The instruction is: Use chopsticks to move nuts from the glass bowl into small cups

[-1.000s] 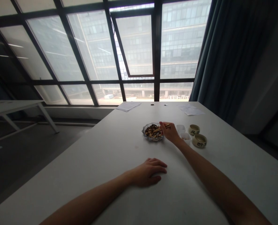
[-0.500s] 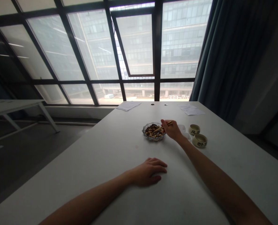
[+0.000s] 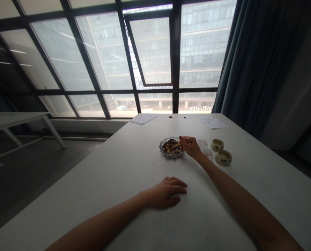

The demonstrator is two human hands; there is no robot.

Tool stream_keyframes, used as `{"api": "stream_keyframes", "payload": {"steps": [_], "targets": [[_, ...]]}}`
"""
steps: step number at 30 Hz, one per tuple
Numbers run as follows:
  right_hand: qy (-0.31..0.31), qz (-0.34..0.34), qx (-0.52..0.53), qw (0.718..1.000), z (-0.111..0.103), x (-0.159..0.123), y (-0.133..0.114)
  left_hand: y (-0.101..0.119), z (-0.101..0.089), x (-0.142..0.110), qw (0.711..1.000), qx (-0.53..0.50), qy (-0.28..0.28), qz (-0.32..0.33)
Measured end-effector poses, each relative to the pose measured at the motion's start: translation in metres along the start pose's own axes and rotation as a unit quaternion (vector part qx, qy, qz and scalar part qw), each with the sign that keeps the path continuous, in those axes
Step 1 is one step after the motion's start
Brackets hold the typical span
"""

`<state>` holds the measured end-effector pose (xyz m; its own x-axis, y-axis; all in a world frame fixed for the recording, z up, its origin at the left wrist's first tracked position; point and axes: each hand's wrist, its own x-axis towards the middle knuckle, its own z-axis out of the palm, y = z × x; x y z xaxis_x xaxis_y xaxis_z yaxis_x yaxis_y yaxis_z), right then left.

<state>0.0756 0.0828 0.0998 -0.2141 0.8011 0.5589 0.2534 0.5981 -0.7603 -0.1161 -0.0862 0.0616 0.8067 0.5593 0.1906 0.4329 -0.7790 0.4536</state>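
Currently, the right hand [image 3: 191, 147] has chopsticks [image 3: 176, 144] in its grip, tips at the pieces [image 3: 168, 145] in the glass bowl [image 3: 171, 156], toward the tabletop's [image 3: 124, 174] far edge; a light, steady pinch should serve; left hand [image 3: 167, 192] unclenched.

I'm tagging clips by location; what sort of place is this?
Probably an office or meeting room: a plain white table, papers at its far end, and large windows facing a building.

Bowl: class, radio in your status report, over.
Right hand grips chopsticks, tips at pieces in bowl. Left hand palm down on table. Tubs beside right hand, not between it and bowl.
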Motion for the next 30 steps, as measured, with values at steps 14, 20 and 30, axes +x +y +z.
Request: {"api": "stream_keyframes", "payload": {"steps": [14,20,30], "targets": [[0.006,-0.015,0.012,1.0,0.007,-0.005,0.006,0.001,-0.001,0.001,1.0,-0.004,-0.003,-0.003],[0.027,-0.021,-0.003,0.999,0.004,-0.004,0.002,0.002,-0.001,0.001,1.0,-0.004,-0.003,-0.006],[0.034,0.008,0.031,0.999,-0.024,0.008,-0.023,-0.003,0.002,-0.001,1.0,-0.007,-0.002,-0.005]]}}
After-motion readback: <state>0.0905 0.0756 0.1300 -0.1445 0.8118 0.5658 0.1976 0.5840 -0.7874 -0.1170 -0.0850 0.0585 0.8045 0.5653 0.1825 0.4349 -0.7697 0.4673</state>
